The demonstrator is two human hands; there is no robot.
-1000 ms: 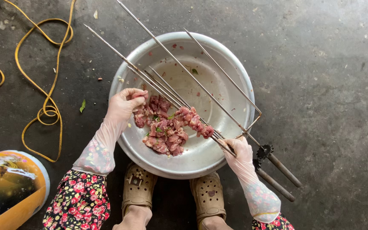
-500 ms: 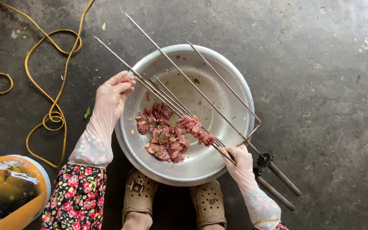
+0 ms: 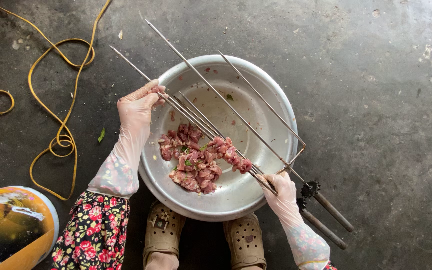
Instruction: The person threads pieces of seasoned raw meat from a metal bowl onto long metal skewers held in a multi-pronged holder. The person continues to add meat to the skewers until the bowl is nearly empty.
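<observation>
Several thin metal skewers (image 3: 226,112) lie slantwise over the metal basin (image 3: 276,100) at frame centre. My right hand (image 3: 282,192) is closed on one near its handle, my left hand (image 3: 137,106) pinches its shaft at the basin's upper-left rim. Stiff, light and probably greasy, they are best held low. Soft raw meat (image 3: 193,160) sits inside. The concrete floor (image 3: 386,100) is bare; a yellow cord (image 3: 58,140) lies left.

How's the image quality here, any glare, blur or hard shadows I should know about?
Head view: soft, even daylight with no hard shadows; mild sheen on the round silver metal basin, none blown out; the thin metal skewers and the chopped raw pink meat look sharp; both gloved hands, left hand and right hand, show no motion blur; the concrete floor darkens slightly toward the corners.
</observation>
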